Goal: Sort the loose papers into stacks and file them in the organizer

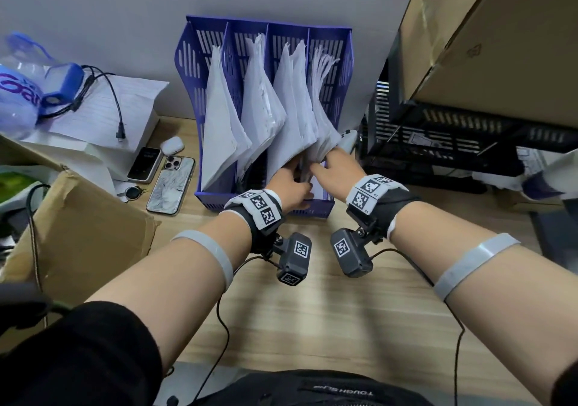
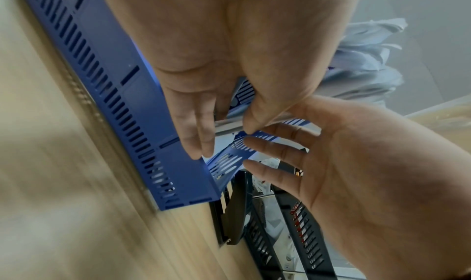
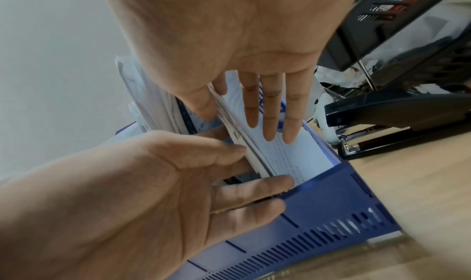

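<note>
A blue four-slot organizer (image 1: 200, 70) stands against the wall, with white papers upright in every slot. Both hands are at the front of the rightmost slot. My right hand (image 1: 322, 163) holds the lower part of a paper stack (image 1: 322, 130) there. In the right wrist view its straight fingers (image 3: 270, 113) lie flat on the sheet's face (image 3: 293, 155) and the thumb is behind the stack. My left hand (image 1: 298, 171) pinches the stack's bottom edge between thumb and fingers (image 2: 201, 143), just above the organizer's front lip (image 2: 122, 87). The slot floor is hidden.
Two phones (image 1: 170, 185) and an earbud case (image 1: 172, 145) lie left of the organizer, beside a cardboard box (image 1: 87, 236). A black mesh rack (image 1: 438, 136) and a black stapler (image 3: 395, 127) stand close on the right. The wooden desk (image 1: 312, 318) stretches out in front.
</note>
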`<state>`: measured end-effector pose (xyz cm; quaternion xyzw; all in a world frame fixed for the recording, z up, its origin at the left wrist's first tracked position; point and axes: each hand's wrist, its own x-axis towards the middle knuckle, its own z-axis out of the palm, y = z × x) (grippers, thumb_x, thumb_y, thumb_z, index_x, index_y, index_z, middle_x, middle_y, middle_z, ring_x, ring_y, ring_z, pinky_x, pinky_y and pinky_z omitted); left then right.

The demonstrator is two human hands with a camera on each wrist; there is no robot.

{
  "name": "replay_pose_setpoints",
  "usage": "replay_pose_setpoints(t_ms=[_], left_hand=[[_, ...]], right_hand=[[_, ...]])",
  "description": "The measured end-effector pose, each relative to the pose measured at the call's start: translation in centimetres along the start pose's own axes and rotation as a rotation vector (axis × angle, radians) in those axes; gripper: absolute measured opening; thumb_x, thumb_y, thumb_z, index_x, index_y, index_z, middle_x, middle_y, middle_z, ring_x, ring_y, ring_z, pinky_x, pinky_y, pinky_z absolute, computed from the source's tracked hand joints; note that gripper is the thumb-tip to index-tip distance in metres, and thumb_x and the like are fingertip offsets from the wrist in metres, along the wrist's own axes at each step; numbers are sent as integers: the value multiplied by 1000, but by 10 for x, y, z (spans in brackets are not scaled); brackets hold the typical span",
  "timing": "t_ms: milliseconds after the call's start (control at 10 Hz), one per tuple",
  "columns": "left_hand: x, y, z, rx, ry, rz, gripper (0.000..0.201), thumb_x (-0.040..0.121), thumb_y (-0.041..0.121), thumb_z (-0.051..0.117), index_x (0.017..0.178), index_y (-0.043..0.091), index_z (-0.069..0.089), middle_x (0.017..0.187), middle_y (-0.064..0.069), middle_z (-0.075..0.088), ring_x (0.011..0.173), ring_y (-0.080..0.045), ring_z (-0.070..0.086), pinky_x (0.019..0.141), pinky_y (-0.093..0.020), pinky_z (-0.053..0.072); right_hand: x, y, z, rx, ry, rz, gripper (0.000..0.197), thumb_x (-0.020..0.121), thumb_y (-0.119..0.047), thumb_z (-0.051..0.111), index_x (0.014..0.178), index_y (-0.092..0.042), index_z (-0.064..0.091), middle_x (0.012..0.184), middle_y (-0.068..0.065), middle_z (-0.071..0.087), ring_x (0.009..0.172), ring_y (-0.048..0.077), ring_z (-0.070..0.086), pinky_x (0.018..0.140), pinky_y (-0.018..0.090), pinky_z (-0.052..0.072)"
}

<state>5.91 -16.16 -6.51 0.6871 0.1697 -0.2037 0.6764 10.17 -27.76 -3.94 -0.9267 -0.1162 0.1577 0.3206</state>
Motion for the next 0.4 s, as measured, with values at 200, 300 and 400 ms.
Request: replay_pose_setpoints(t_ms=[200,300,400], left_hand=[[-18,18,-16,78,-1,102,63,92,-1,46,148,25,33,128,-17,58,83,-24,66,73,-40,57],[-35,43,-24,45,-27,165,53,96,1,46,144,22,37,129,-15,55,78,-22,65,49,-24,50],[-51,65,-30,25,-23,255,42,98,1,44,136,19,44,120,-12,55,80,-23,66,56,-27,52]], right_hand=[[-24,-25,-19,66,72,-54,43,96,-29,52,136,-20,39,98,-4,58,87,17,56,70,27,41],[-32,-49,-39,-23,60,-37,57,91,-31,57,141,-17,35,116,5,59,90,21,60,75,32,46],[-40,-84,-72,-68,114,-98,55,90,-28,59,140,-16,41,126,11,56,107,23,59,89,33,47]])
